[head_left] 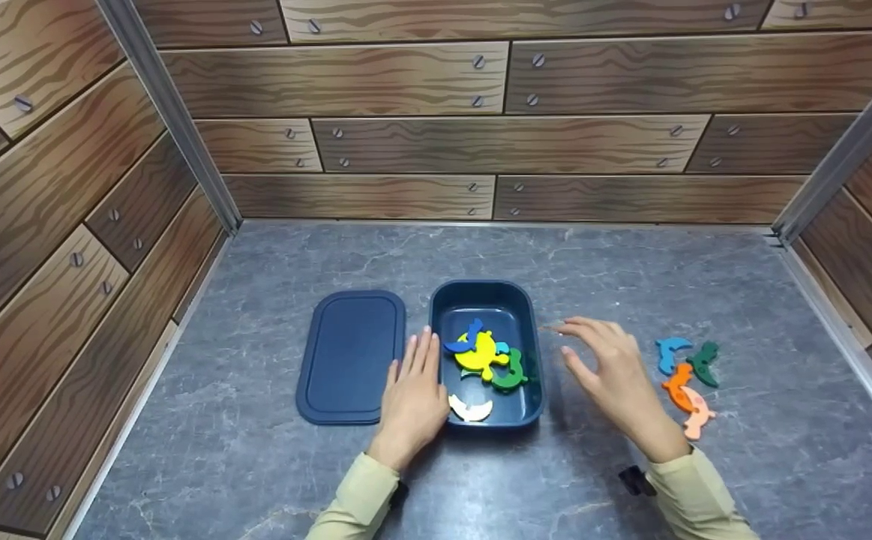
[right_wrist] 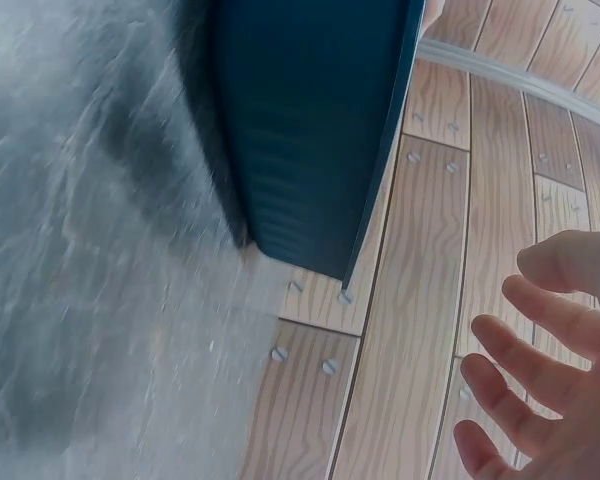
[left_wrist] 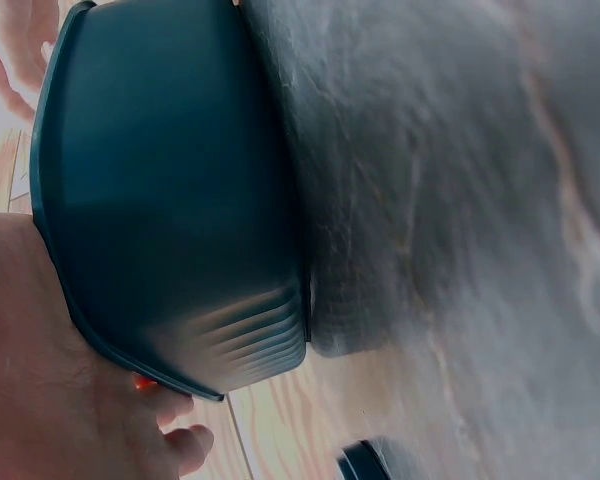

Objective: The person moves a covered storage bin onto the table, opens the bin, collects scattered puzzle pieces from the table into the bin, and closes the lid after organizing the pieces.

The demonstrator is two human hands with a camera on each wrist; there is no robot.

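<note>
A deep dark-blue plastic box (head_left: 484,294) stands without its lid in the middle of the table. My left hand (head_left: 415,401) lies along its left rim with the fingers straight. Inside are a yellow animal-shaped piece (head_left: 478,354), a blue piece (head_left: 462,346) overlapping it, a green curved piece (head_left: 511,380) and a pale crescent-like piece (head_left: 471,409). Just right of the box hovers my right hand (head_left: 609,367), thumb and fingers apart. In the right wrist view, the right hand (right_wrist: 545,370) has its fingers loosely spread and nothing between them.
The flat blue lid (head_left: 353,356) lies left of the box. Farther right on the grey marbled table (head_left: 593,262) are a light-blue piece (head_left: 670,354), a dark-green piece (head_left: 704,364), an orange piece (head_left: 678,388) and a pink piece (head_left: 698,414). Wood-patterned walls (head_left: 406,142) enclose the table.
</note>
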